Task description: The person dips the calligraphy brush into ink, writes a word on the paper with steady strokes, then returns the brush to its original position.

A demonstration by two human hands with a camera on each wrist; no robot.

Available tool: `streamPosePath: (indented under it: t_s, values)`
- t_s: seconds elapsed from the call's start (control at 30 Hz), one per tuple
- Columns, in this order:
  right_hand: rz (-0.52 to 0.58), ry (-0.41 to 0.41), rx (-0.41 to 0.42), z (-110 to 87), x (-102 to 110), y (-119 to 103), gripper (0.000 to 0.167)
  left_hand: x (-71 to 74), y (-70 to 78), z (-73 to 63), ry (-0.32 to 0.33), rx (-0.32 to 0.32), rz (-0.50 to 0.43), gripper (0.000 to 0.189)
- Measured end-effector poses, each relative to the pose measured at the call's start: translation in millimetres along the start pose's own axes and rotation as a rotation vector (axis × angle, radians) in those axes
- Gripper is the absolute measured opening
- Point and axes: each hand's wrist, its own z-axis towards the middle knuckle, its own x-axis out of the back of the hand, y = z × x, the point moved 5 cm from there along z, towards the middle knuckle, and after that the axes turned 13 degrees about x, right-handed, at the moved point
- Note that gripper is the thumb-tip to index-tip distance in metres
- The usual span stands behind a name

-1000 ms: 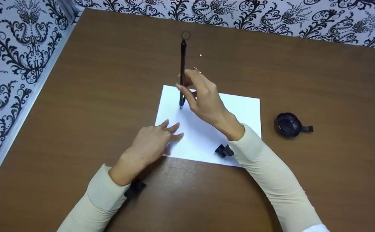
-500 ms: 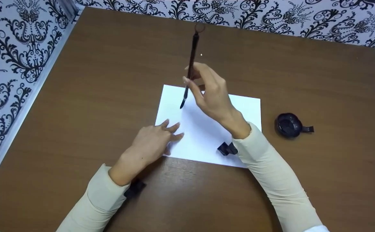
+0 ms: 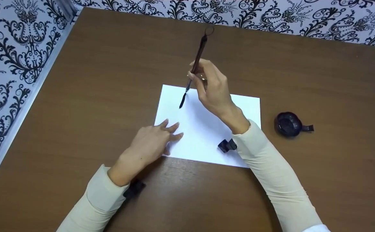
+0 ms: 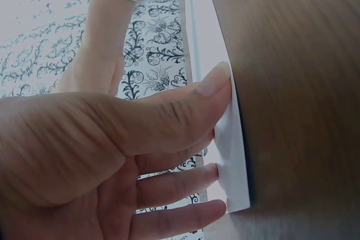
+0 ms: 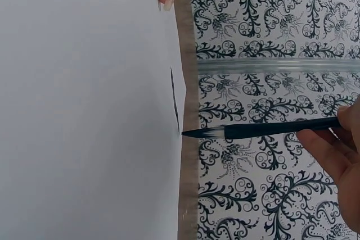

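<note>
Brush pinched between thumb and fingers, the right hand holds it over a white sheet of paper on a brown table, near the sheet's far edge and left of its middle. Seen from the right wrist, dark bristles point to the end of one thin stroke; whether the tip presses the paper or sits just off it cannot be told. The left hand lies over the sheet's left edge, fingers spread apart and gripping nothing, apparently steadying it. To the right, apart from the sheet, a small dark dish stands on the table. The work looks barely begun: one stroke appears made, no other mark shows, and most of the painting likely lies ahead, though the right hand hides part of the sheet.
</note>
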Motion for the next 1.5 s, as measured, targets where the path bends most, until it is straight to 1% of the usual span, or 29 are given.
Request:
streamPosePath:
  t_s: [0.23, 0.43, 0.67, 0.9, 1.13, 1.23, 1.5]
  values:
    - [0.022, -0.035, -0.024, 0.1, -1.8, -1.0, 0.02, 1.9, -0.3, 0.2, -0.004, 0.008, -0.014, 0.058]
    - [0.014, -0.071, -0.037, 0.0, -2.5, -1.1, 0.02, 1.9, 0.0, 0.2, -0.004, 0.006, -0.01, 0.057]
    - [0.033, -0.102, -0.059, 0.3, -2.8, -0.6, 0.02, -0.2, 0.0, 0.8, -0.018, 0.009, 0.0, 0.057]
    - [0.035, -0.148, -0.071, 0.7, -2.5, -2.0, 0.021, -1.6, 0.1, 1.3, -0.006, 0.003, 0.003, 0.056]
    - [0.048, -0.168, -0.05, 4.4, -1.3, -4.0, 0.02, 0.3, 0.1, 1.1, 0.009, 0.003, 0.006, 0.056]
    - [0.051, -0.178, -0.055, 4.1, -1.2, -3.4, 0.02, 1.0, 0.3, 0.6, 0.018, -0.001, 0.005, 0.056]
    - [0.056, -0.208, -0.087, 4.8, -0.7, -3.5, 0.02, -0.2, 0.2, 0.8, 0.007, 0.003, 0.008, 0.056]
